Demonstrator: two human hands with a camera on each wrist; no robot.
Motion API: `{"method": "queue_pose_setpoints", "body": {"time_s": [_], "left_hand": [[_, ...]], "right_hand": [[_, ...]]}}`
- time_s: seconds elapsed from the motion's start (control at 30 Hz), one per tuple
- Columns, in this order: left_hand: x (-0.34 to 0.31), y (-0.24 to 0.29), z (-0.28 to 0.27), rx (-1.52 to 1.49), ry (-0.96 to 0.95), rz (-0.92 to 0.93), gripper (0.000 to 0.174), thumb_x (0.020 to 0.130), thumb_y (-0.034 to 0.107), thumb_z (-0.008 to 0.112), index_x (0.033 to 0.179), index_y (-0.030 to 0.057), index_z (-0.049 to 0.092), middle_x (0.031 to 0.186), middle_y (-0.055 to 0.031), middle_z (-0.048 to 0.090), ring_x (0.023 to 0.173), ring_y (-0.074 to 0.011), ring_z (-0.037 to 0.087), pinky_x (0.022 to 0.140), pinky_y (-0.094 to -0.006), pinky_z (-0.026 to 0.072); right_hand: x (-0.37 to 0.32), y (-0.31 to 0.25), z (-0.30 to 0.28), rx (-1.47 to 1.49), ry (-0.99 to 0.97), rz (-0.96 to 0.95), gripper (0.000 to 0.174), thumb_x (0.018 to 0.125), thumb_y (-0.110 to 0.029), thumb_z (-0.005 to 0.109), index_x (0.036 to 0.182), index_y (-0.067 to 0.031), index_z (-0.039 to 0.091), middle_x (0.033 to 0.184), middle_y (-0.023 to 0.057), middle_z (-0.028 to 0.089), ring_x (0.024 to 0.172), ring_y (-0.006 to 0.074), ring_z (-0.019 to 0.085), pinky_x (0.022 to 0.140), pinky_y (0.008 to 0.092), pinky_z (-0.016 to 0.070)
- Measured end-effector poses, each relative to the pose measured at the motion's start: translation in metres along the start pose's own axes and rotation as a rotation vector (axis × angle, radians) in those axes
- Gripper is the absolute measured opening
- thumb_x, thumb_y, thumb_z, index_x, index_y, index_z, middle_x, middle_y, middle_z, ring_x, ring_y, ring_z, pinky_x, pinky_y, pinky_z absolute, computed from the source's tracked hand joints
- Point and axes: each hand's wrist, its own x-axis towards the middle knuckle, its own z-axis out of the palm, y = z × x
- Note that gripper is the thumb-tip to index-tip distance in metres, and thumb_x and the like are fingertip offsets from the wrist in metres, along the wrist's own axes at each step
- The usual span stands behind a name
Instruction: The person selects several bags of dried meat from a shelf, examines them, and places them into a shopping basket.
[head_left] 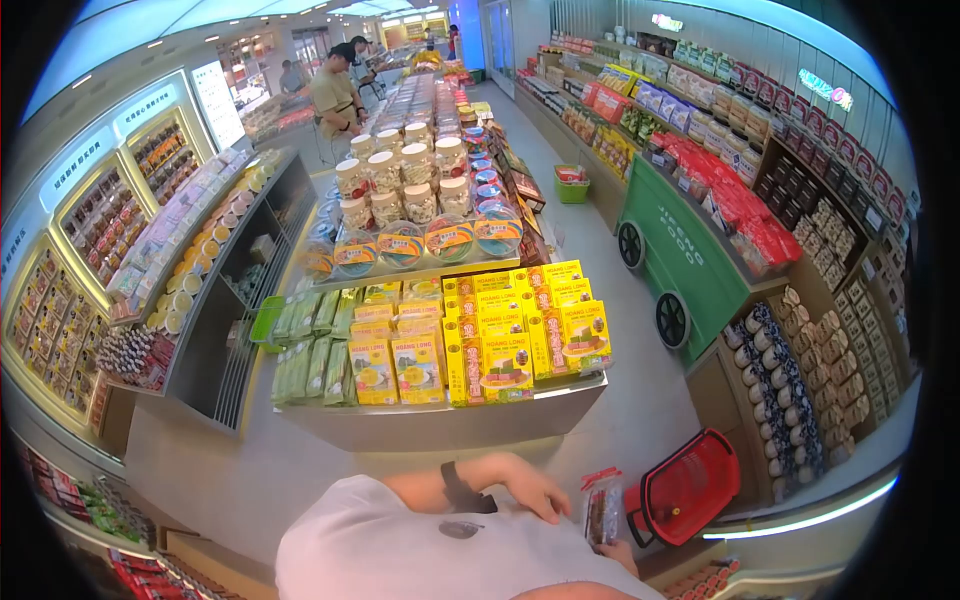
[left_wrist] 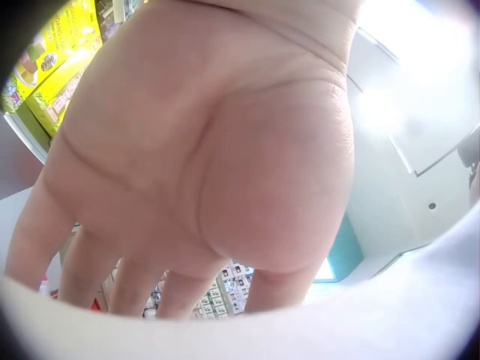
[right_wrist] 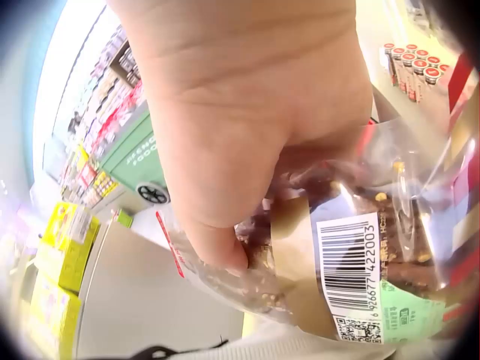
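Left of the basket, the right hand grips a snack bag, thumb curled over it. The left hand lies slack and empty. Likely inspecting the bag; putting it in the basket needs a rightward reach.

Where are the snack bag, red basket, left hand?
snack bag (right_wrist: pixel 351 259): right wrist view, barcode label.
red basket (head_left: pixel 692 488): head view, side wall.
left hand (head_left: pixel 536 492): head view, back of hand.

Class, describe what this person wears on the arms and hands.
The left hand and right hand are bare, without gloves or visible rings. A black band circles the left wrist; the forearm above it has no sleeve. The shirt is pale grey.
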Motion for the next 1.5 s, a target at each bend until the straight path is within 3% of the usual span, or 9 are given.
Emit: {"method": "queue_pose_setpoints", "body": {"time_s": [0.07,0.17,0.3,0.5,0.8,1.0,1.17,1.2,1.5], "left_hand": [[0.006,-0.005,-0.003,-0.079,-0.094,-0.174,0.057,0.091,0.046,0.048,0.133,0.0091,0.042,0.128,-0.0125,0.051,0.11,-0.023,0.052,0.088,-0.0359,0.0445],[0.036,-0.017,-0.015,-0.168,-0.207,-0.307,0.061,0.089,0.052,0.048,0.134,0.0113,0.041,0.127,-0.0086,0.049,0.107,-0.0195,0.049,0.085,-0.0316,0.0452],[0.087,-0.018,-0.032,-0.204,-0.298,-0.356,0.064,0.089,0.052,0.05,0.137,0.0108,0.038,0.129,-0.0084,0.047,0.112,-0.019,0.047,0.088,-0.0343,0.0443],[0.172,0.008,-0.06,-0.143,-0.408,-0.458,0.067,0.088,0.054,0.05,0.138,0.0126,0.037,0.13,-0.0053,0.047,0.113,-0.0155,0.045,0.084,-0.031,0.045],[0.353,-0.005,-0.065,-0.104,-0.726,-0.43,0.054,0.091,0.053,0.043,0.13,0.0165,0.047,0.102,0.0025,0.056,0.084,-0.0081,0.05,0.072,-0.0265,0.0436],[0.385,0.037,-0.068,0.148,-0.719,-0.516,0.047,0.087,0.056,0.048,0.1,0.0136,0.06,0.079,0.0044,0.053,0.072,-0.0077,0.048,0.063,-0.0237,0.0396],[0.403,0.031,-0.095,-0.084,-0.586,-0.292,0.041,0.09,0.045,0.049,0.103,0.0065,0.057,0.082,-0.0029,0.058,0.074,-0.0135,0.057,0.068,-0.0288,0.0481],[0.403,0.045,-0.104,-0.058,-0.524,-0.244,0.041,0.091,0.043,0.048,0.106,0.0063,0.055,0.083,-0.0045,0.059,0.077,-0.0149,0.058,0.071,-0.0311,0.0493],[0.383,0.055,-0.149,-0.065,0.018,0.365,0.061,0.093,0.049,0.044,0.135,0.0055,0.036,0.125,-0.0154,0.051,0.107,-0.0255,0.053,0.089,-0.0375,0.0456]], "right_hand": [[0.025,0.032,0.016,-0.151,-0.053,0.054,0.036,0.071,-0.016,0.069,0.099,0.006,0.065,0.086,0.0152,0.068,0.083,0.0208,0.064,0.074,0.033,0.0491],[0.033,0.044,0.006,0.1,-0.088,0.012,0.031,0.069,-0.02,0.068,0.09,0.0026,0.068,0.078,0.0118,0.068,0.071,0.0172,0.063,0.065,0.0326,0.0496],[0.027,0.046,-0.031,-0.054,0.045,-0.028,0.034,0.066,-0.027,0.063,0.084,0.0009,0.067,0.069,0.0168,0.064,0.059,0.0255,0.061,0.056,0.0382,0.0471],[0.028,0.087,-0.062,0.02,0.218,-0.03,0.039,0.064,-0.034,0.068,0.082,-0.0003,0.068,0.077,0.0209,0.065,0.072,0.0353,0.063,0.066,0.0442,0.0478],[-0.006,0.146,-0.116,0.097,0.353,0.117,0.032,0.065,-0.025,0.064,0.086,-0.0008,0.067,0.076,0.0202,0.064,0.072,0.034,0.062,0.067,0.0434,0.0467],[-0.059,0.14,-0.14,0.438,0.583,0.235,0.033,0.065,-0.026,0.063,0.086,-0.0016,0.068,0.072,0.0168,0.065,0.065,0.0294,0.063,0.062,0.0398,0.0474],[-0.058,0.118,-0.166,0.929,0.782,0.038,0.022,0.078,-0.012,0.065,0.094,0.0027,0.063,0.08,0.0043,0.064,0.07,0.0098,0.057,0.062,0.0252,0.046],[-0.07,0.093,-0.189,0.694,0.77,0.144,0.024,0.077,-0.011,0.066,0.096,0.0032,0.062,0.084,0.0047,0.064,0.073,0.0105,0.059,0.065,0.0253,0.047],[-0.03,-0.052,-0.287,0.801,0.589,-0.559,0.045,0.078,-0.008,0.061,0.119,0.0061,0.05,0.11,0.0123,0.059,0.098,0.02,0.057,0.089,0.032,0.044]]}}
